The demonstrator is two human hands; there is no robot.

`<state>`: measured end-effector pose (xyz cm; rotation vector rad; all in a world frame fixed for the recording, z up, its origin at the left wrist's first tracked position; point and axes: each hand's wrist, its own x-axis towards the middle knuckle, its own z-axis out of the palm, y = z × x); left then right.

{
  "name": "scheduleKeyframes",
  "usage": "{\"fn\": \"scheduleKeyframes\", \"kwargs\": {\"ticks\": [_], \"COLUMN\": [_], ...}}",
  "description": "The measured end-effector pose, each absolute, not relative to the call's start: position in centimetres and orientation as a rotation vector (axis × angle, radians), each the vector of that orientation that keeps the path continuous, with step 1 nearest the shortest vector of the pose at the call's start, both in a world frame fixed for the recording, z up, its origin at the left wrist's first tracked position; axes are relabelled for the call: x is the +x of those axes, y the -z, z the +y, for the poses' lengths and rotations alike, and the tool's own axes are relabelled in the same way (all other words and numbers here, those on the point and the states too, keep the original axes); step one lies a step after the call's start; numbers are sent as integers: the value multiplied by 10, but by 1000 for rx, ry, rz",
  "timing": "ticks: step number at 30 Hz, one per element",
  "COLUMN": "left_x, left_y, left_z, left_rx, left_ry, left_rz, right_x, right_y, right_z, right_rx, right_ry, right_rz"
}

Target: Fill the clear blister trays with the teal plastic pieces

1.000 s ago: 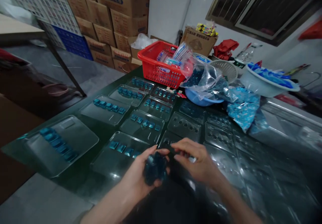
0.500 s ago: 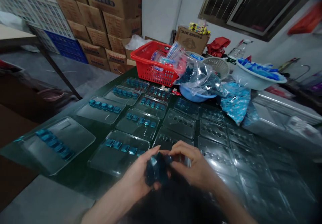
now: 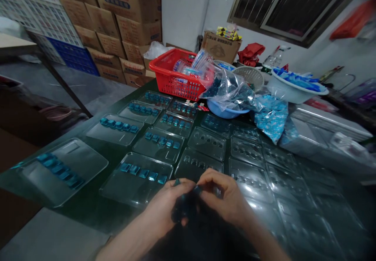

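Observation:
Near the front edge of the table, my left hand (image 3: 161,203) is closed around a handful of dark teal pieces (image 3: 184,207). They are blurred and partly covered by the fingers. My right hand (image 3: 227,195) meets it from the right, with thumb and forefinger pinched on a small dark teal piece (image 3: 197,189). Just beyond the hands lies a clear plastic tray (image 3: 179,171) with a row of hollows. To its left, another clear tray (image 3: 117,188) carries a row of glossy teal blocks (image 3: 143,173).
Several more clear trays cover the dark green table (image 3: 116,151), some with teal blocks. At the back stand a red basket (image 3: 176,87), a blue basin (image 3: 226,111) under a plastic bag, and a bag of blue wrappers (image 3: 272,116). Stacked cartons (image 3: 129,30) line the wall.
My left hand has turned so its thumb and fingers cover more of the teal pieces. Both hands sit close together still, fingertips meeting. The view has shifted slightly.

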<state>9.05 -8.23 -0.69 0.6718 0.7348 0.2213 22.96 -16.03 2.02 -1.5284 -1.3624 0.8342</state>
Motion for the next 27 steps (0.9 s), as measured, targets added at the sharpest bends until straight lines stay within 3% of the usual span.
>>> {"fn": "scheduleKeyframes", "kwargs": {"ticks": [6, 19, 27], "left_x": [89, 81, 71], "left_y": [1, 5, -3], "left_z": [-80, -83, -86], "left_rx": [657, 735, 669], "left_ry": [-253, -219, -252], "left_rz": [639, 504, 340], "right_x": [237, 224, 228], "right_y": [-5, 9, 9], "right_z": [-159, -161, -158], "right_rx": [-1413, -1061, -770], "right_ry": [-1106, -1373, -1346], "right_rz": [-886, -528, -228]}}
